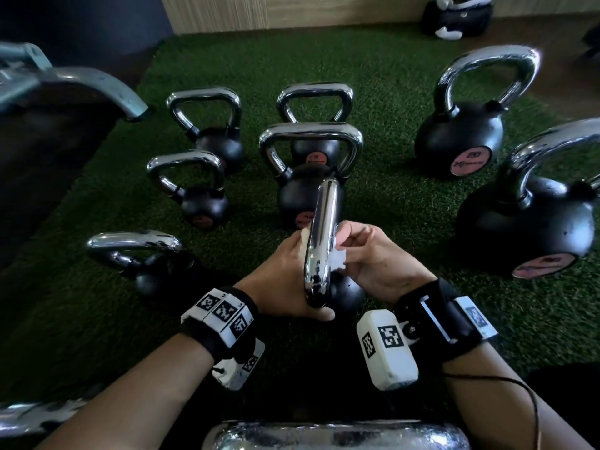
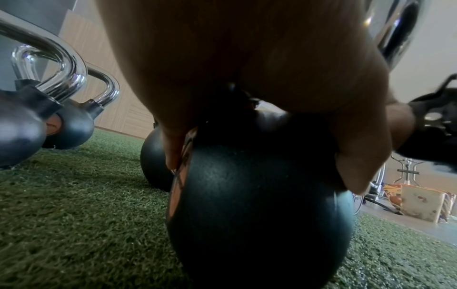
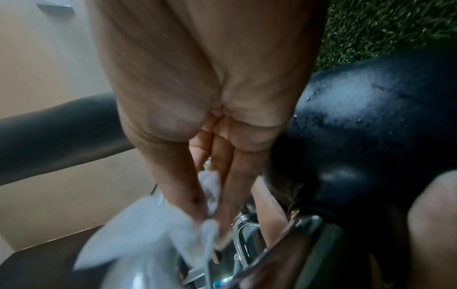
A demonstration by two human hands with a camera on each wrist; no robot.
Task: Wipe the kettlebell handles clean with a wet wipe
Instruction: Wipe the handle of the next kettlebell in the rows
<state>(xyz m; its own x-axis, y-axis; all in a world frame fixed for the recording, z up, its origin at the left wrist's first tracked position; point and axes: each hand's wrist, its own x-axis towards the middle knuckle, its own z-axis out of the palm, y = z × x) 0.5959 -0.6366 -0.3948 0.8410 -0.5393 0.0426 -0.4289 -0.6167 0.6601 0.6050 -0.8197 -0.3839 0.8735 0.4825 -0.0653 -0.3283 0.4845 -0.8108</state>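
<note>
**Wiping a tilted kettlebell handle: grip and hazards**

Wiping is shown under way on the chrome loop handle [image 1: 319, 241] of a small black rubber-coated kettlebell [image 1: 345, 295], which is tipped towards the viewer on the green artificial turf [image 1: 389, 92]. The crumpled white wet wipe [image 1: 339, 263] is pinched between thumb and curled fingers of the right hand [image 1: 373, 258] and pressed against the right flank of the handle. The left hand [image 1: 285, 280] is laid against the opposite flank, its thumb seen under the near bend of the loop; in the left wrist view its fingers reach down onto the black ball, so the weight is judged to be steadied, though a full closure round the handle cannot be confirmed.

Other chrome-handled black kettlebells [image 1: 308, 177] are stood close behind and to either side.

Hazards, as judged:
- The wet chrome may slip through the supporting hand, so that the tilted weight rolls or drops onto fingers.
- The small wipe may bunch, leaving the underside of the loop untouched.
- A knock against the neighbouring kettlebell just beyond is possible if the handle is swung.
</note>
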